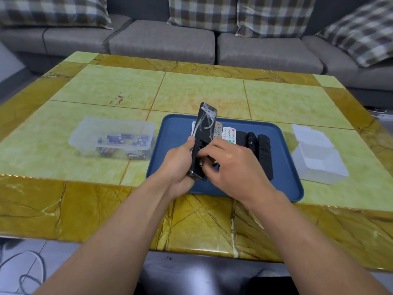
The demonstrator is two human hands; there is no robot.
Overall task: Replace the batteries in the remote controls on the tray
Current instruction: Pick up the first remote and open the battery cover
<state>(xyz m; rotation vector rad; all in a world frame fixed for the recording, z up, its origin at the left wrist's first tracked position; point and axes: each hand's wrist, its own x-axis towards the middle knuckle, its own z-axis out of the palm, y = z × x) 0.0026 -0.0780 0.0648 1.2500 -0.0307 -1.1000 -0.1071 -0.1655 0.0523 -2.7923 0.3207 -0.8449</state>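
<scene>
My left hand point(180, 165) grips a long black remote point(204, 126) with clear wrap on it, held upright over the blue tray point(174, 133). Its battery bay faces me, with a battery end showing near the bottom. My right hand point(231, 165) has its fingertips in that open bay; whether they pinch a battery is hidden. Behind my hands, several more remotes lie side by side on the tray: a white one with coloured buttons point(229, 135) and black ones point(264, 152).
A clear plastic box with several batteries point(114, 139) stands left of the tray. A second clear box point(316, 154), with nothing visible in it, sits to the right. The green and amber table borders a grey sofa with checked cushions.
</scene>
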